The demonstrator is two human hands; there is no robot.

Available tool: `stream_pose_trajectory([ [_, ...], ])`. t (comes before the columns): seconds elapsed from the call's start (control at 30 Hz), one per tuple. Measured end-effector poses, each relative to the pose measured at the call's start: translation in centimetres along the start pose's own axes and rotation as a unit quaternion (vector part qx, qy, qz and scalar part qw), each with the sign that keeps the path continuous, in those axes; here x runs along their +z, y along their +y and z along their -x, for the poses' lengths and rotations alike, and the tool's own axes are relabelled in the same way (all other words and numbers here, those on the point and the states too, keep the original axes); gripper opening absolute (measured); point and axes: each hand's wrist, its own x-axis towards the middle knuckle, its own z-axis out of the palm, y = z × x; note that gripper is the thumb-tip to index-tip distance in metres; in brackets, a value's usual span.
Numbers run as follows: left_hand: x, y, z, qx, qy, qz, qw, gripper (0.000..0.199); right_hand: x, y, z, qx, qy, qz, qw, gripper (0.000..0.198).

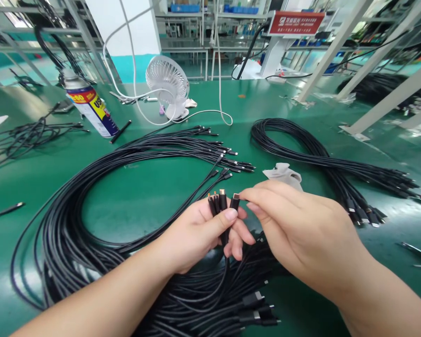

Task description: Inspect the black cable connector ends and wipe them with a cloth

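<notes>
A heap of black rubber-sheathed cables [210,299] lay nearest, under both wrists. A few black plug ends [218,202] were clamped upright in the left hand [199,234]; another black connector [235,201] was pinched by the right hand [294,229]. A plug could probably slip and tangle in the heap if the grip were loosened.
</notes>
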Motion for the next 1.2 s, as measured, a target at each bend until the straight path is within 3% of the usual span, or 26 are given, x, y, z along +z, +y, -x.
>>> stream_pose_trajectory([
  [0.37, 0.02, 0.04, -0.14, -0.002, 0.018, -0.061, 0.998, 0.032, 0.26, 0.0, 0.19, -0.017, 0.021, 0.09, 0.996, 0.024],
  [0.73, -0.15, -0.06, -0.14, -0.011, 0.029, -0.081, 0.996, 0.033, 0.52, 0.14, 0.01, -0.04, 0.034, 0.092, 0.994, 0.025],
  [1.0, 0.47, 0.27, -0.24, -0.01, 0.092, -0.114, 0.989, 0.027, 0.13, 0.11, 0.18, -0.03, 0.012, 0.1, 0.994, 0.026],
  [1.2, 0.39, 0.18, -0.17, -0.003, 0.107, -0.145, 0.984, 0.026, 0.07, 0.18, 0.21, -0.026, 0.013, 0.1, 0.995, 0.027],
])
